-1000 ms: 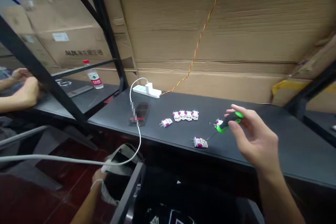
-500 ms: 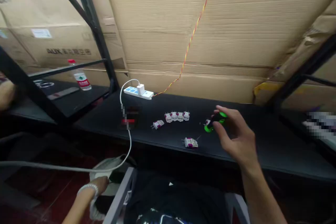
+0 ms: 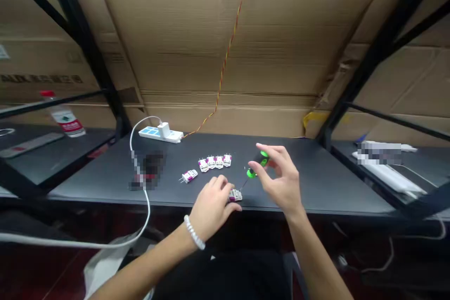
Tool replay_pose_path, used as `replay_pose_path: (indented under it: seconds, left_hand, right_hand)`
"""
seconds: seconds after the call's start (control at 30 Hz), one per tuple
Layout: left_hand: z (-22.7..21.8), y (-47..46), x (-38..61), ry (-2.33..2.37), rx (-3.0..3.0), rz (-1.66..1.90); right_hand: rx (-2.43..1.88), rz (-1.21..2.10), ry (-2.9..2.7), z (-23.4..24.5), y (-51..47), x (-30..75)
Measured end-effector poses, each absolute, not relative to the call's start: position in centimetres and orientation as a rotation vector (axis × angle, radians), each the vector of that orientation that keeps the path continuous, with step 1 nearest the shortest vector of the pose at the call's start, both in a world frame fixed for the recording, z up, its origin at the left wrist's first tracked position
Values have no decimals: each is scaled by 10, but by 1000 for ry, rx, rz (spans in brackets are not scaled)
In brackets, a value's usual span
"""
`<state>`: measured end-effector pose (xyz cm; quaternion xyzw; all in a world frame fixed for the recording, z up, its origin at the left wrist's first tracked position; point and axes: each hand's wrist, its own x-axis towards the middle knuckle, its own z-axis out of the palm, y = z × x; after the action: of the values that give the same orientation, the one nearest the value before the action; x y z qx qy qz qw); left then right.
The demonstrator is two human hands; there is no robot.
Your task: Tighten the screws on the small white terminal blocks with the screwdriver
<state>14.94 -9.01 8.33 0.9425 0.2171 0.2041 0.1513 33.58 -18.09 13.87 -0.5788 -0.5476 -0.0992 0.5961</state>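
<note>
We face a black desk (image 3: 337,173). Over it, our left hand (image 3: 213,206) and right hand (image 3: 281,178) both grip something. A white power strip (image 3: 149,131) lies at the back left. Our right holds a green-and-black screwdriver (image 3: 251,173). Four plugs (image 3: 211,162) sit in a row mid-desk; our left pinches a single plug (image 3: 236,195) near the front edge, by the screwdriver's tip.

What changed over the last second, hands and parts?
The left hand came up and rightward from below the desk and took hold of the white-and-purple plug by the screwdriver. Unchanged: right hand holding the screwdriver; row of four plugs; single plug left of it.
</note>
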Motion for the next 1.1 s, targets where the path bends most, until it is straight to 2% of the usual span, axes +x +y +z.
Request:
replay_pose_path:
  seconds: [0.17, 0.37, 0.47, 0.67, 0.87, 1.1]
  left_hand:
    - [80, -49, 174, 487, 2743, 357]
    - [88, -15, 173, 256, 2697, 252]
    - [85, -15, 174, 141, 2640, 282]
    - [87, -30, 172, 51, 2631, 296]
    - [81, -21, 174, -3, 2614, 308]
    - [69, -10, 176, -28, 2574, 345]
  right_hand:
    - [-1362, -220, -1281, 138, -181, 341]
    - [-1276, -25, -1373, 135, -181, 342]
    - [-1235, -15, -1369, 134, -180, 340]
    - [-1279, -268, -1305, 136, -178, 336]
    - [-1237, -55, -1396, 140, -185, 331]
    - [-1310, -236, -1309, 138, -180, 329]
